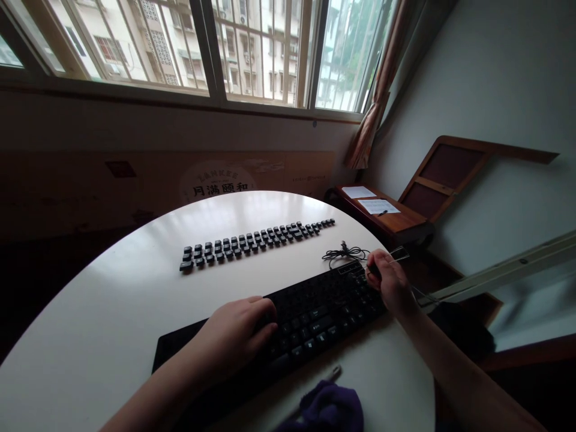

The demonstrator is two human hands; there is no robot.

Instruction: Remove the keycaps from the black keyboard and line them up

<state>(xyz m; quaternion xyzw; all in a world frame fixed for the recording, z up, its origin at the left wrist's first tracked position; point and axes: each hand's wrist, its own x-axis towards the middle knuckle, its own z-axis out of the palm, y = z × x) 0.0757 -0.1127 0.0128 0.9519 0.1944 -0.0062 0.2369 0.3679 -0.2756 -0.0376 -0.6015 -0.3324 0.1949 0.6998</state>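
Note:
A black keyboard (315, 324) lies at a slant on the white round table. Lettered keycaps show on its near and right parts; much of its far part looks bare and dark. My left hand (243, 327) rests on the keyboard's left half, fingers curled and thumb close to the index finger; whatever dark thing is between them is hard to make out. Above the keyboard's right end, my right hand (389, 279) is closed on a wire keycap puller (398, 255), its thin wire loops sticking out. Loose black keycaps (243, 245) stand in rows beyond the keyboard.
A bundled black cable (344, 252) lies behind the keyboard's right end. Near the front edge are a purple cloth (333, 408) and a brush-like tool tip (335, 372). Papers (378, 206) and a pen lie on a wooden side table (405, 223) at the right.

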